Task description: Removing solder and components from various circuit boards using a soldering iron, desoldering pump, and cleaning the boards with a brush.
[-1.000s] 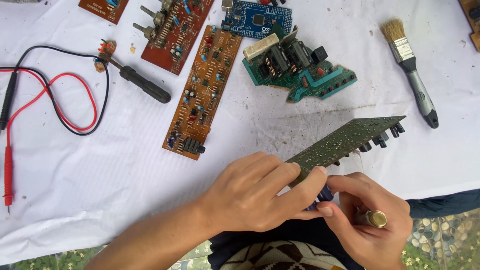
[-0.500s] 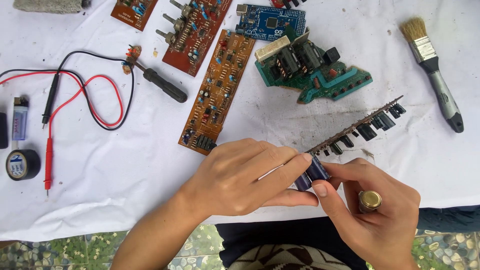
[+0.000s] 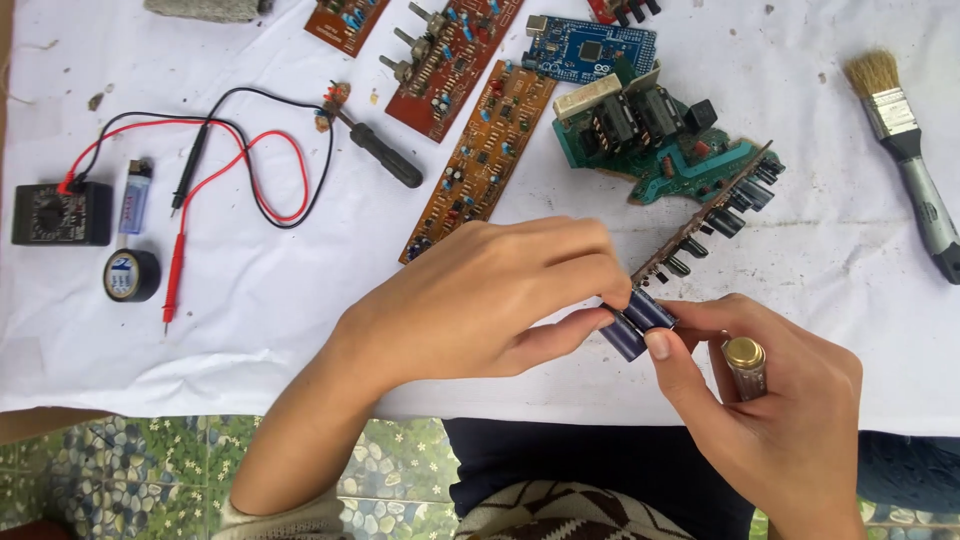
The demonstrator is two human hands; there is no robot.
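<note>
Item: circuit board (image 3: 700, 225), edge-on, long axis running upper right to lower centre of frame. Dark blue capacitors (image 3: 636, 322) at near end, pinched between left hand (image 3: 480, 300) fingers and right hand (image 3: 770, 410) thumb (right also closed on brass-capped tube (image 3: 745, 365)); both hands equally near, above worktop (image 3: 250, 320).

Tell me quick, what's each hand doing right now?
Left hand: closed, fingers pinching the dark blue capacitors on the circuit board.
Right hand: closed, holding a brass-capped tool, thumb on the capacitors.
</note>
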